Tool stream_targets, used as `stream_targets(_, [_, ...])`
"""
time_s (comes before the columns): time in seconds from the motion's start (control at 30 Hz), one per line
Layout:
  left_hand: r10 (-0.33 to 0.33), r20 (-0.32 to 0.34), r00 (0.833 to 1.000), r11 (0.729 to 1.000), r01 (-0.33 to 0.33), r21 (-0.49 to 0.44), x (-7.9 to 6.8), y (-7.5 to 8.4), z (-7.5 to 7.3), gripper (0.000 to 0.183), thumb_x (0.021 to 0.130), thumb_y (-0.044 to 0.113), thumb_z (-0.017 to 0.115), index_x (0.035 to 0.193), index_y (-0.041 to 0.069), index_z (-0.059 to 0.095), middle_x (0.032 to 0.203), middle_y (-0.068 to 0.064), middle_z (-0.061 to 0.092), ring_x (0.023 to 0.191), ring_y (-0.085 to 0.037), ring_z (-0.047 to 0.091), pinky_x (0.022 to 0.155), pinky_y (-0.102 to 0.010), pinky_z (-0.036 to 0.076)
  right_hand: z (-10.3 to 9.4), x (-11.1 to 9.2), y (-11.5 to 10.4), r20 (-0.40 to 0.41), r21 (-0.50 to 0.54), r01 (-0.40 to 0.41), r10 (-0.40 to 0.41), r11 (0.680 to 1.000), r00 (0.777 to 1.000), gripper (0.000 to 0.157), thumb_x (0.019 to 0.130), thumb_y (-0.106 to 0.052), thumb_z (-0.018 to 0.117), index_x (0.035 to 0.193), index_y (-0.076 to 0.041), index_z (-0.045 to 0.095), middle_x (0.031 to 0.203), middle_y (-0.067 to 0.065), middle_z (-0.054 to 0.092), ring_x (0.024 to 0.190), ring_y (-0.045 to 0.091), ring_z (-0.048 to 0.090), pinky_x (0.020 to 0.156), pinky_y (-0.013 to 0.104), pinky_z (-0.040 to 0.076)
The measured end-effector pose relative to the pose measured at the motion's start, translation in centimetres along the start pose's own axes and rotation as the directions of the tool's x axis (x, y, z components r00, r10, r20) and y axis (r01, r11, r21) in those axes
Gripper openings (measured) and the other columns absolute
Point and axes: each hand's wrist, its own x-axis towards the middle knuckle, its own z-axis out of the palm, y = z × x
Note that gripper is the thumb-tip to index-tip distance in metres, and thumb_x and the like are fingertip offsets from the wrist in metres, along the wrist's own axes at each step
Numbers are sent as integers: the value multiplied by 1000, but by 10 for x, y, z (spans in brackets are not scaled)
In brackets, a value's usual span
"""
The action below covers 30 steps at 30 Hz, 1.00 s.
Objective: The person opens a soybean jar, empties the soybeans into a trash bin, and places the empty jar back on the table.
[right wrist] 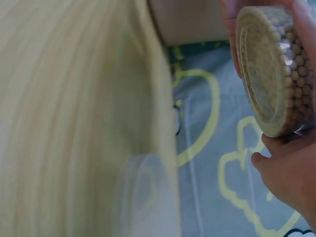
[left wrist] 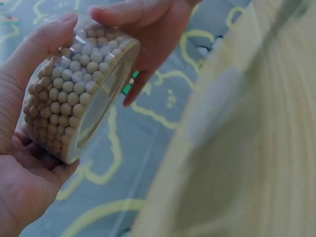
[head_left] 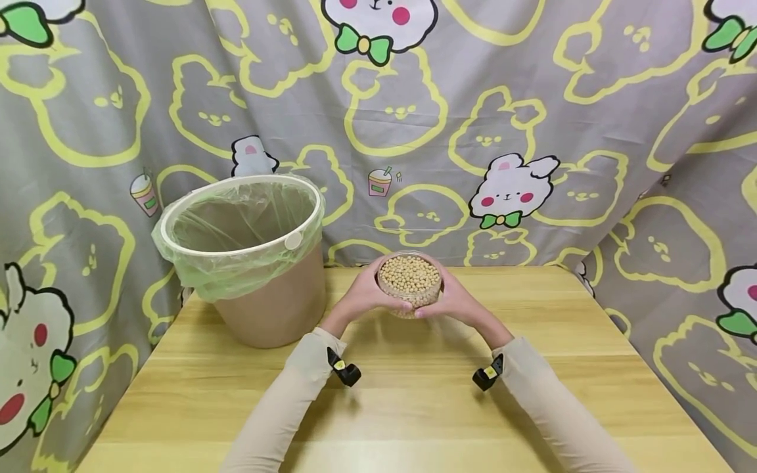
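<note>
A clear round jar (head_left: 410, 279) full of small beige soybeans or similar round beads is held up over the far part of the table. My left hand (head_left: 368, 291) grips its left side, with the thumb across the front. From the right side, my right hand (head_left: 457, 301) grips it the same way. In the left wrist view the jar (left wrist: 74, 89) is tilted, its flat clear base showing and raised off the wood. The right wrist view also shows the base of the jar (right wrist: 276, 69), with fingers around its wall.
A beige bin (head_left: 278, 295) lined with a thin green bag (head_left: 219, 279) stands at the table's left back. The wooden table (head_left: 408, 407) ends at a grey patterned curtain (head_left: 408, 157) behind and on both sides. Black straps with small devices sit at both wrists.
</note>
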Motion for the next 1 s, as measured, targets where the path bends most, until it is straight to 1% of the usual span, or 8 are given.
stream_targets(0.2, [26,41,999,999,-27,38,0,19,-5,102,62,3,96,150,20,47,142,-2,57,129,-22,58,112,-41,46,3,1,-16,-71,-29,12,-14,1000,997,115,62,-4,96,157,-20,34,155,11,42,140,30,44,119,55,32])
stream_targets(0.5, [65,65,996,961,-80,263,1,58,-16,99,70,19,95,153,17,41,145,-4,55,132,-22,55,114,-44,43,6,6,-42,-171,-43,84,-90,996,981,104,64,-5,94,153,-23,43,145,8,54,130,23,54,110,39,45])
stream_targets(0.57, [69,54,996,948,-82,307,-1,69,-20,104,72,39,93,156,14,37,149,-8,53,136,-25,54,116,-46,41,5,7,-50,-185,-19,92,-94,996,978,103,65,-4,93,153,-22,43,145,8,54,129,24,55,106,33,48])
stream_targets(0.7, [115,-38,993,927,-93,364,-10,92,-30,101,82,54,81,160,12,31,160,-11,43,146,-30,44,121,-49,34,6,10,-61,-200,27,116,-109,993,974,102,65,-1,91,153,-20,43,145,11,54,127,25,56,103,27,51])
stream_targets(0.77, [180,-113,977,908,-121,400,-16,104,-34,89,89,48,77,159,13,35,161,-9,42,149,-28,41,123,-47,31,5,13,-66,-205,37,131,-121,991,971,101,65,0,91,152,-19,44,144,12,54,126,25,56,103,28,50])
stream_targets(0.87, [321,-199,926,849,-188,493,-26,123,-42,68,94,35,73,153,13,46,157,-8,48,148,-25,43,122,-44,34,4,16,-73,-219,29,130,-121,991,968,100,65,1,90,152,-20,44,144,13,53,126,23,56,102,27,51])
stream_targets(0.93, [417,-227,880,788,-226,573,-34,133,-48,60,95,31,73,148,12,52,152,-8,54,144,-24,48,121,-41,37,3,19,-77,-226,20,130,-122,991,966,100,65,1,90,152,-18,45,142,14,54,125,23,57,100,26,52])
stream_targets(1.0, [512,-223,829,697,-250,672,-40,140,-56,55,95,28,73,144,10,56,147,-10,58,141,-26,52,121,-40,37,2,22,-82,-236,14,133,-126,991,963,100,65,2,90,151,-19,46,142,13,55,124,22,57,100,25,52])
